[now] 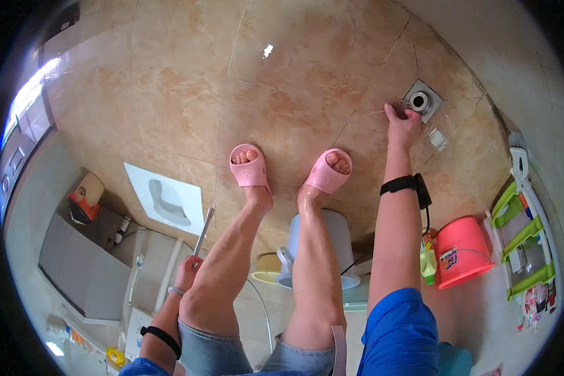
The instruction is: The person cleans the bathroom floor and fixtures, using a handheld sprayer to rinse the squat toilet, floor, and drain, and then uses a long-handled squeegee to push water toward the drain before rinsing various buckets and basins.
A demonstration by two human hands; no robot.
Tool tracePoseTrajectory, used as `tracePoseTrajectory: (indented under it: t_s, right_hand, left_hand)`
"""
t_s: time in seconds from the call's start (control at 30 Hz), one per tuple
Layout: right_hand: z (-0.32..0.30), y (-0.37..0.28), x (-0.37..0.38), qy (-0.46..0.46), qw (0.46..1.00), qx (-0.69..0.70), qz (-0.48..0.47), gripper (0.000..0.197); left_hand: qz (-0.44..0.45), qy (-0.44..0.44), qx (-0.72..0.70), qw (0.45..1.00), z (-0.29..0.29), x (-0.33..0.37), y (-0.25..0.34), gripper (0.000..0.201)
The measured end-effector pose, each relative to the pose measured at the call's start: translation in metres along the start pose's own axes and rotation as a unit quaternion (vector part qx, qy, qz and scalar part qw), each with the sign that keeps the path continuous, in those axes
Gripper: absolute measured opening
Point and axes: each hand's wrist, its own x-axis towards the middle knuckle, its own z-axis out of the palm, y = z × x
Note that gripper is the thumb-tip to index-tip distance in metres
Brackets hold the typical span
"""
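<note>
My right hand (pixel 404 130) reaches down to a square metal floor drain (pixel 431 111) with a round, dark opening in a raised ring. Its thumb and fingers curl at the drain's near left edge; a small, dim thing seems to be between them, too unclear to name. My left hand (pixel 188 274), beside my left knee, is closed round a slim silvery spray wand (pixel 203 232). The wand's tip points forward, toward the floor near the squat toilet. A thin pale hose (pixel 263 307) runs behind my legs; whether it joins the wand is hidden.
Wet tan tiles (pixel 294 75) shine around my pink slippers (pixel 249 166). A white squat toilet (pixel 169 199) lies to the left. Behind my legs stands a grey-blue bucket (pixel 332 235). At right are a red bucket (pixel 460 250), a yellow-green bottle (pixel 427 266) and a green-and-white rack (pixel 526 232) with a brush (pixel 519 160).
</note>
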Motion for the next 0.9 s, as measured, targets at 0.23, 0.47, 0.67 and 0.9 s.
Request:
tracePoseTrajectory:
  t_s: [0.23, 0.47, 0.67, 0.9]
  right_hand:
    - [-0.012, -0.002, 0.000, -0.017, 0.999, -0.023, 0.015, 0.067]
    - [-0.023, 0.066, 0.076, -0.020, 0.989, 0.140, 0.053, 0.059]
    - [-0.020, 0.026, 0.052, -0.018, 0.894, 0.335, 0.296, 0.039]
    - [-0.008, 0.015, 0.027, 0.049, 0.992, -0.013, -0.116, 0.048]
  left_hand:
    - [-0.014, 0.000, 0.005, 1.000, -0.007, -0.004, 0.005, 0.011]
    - [-0.021, -0.013, -0.026, 0.999, 0.004, 0.006, 0.014, 0.012]
    - [-0.070, -0.002, -0.048, 0.996, -0.014, -0.002, 0.011, 0.010]
    - [-0.037, 0.024, -0.133, 0.990, -0.010, 0.004, 0.020, 0.010]
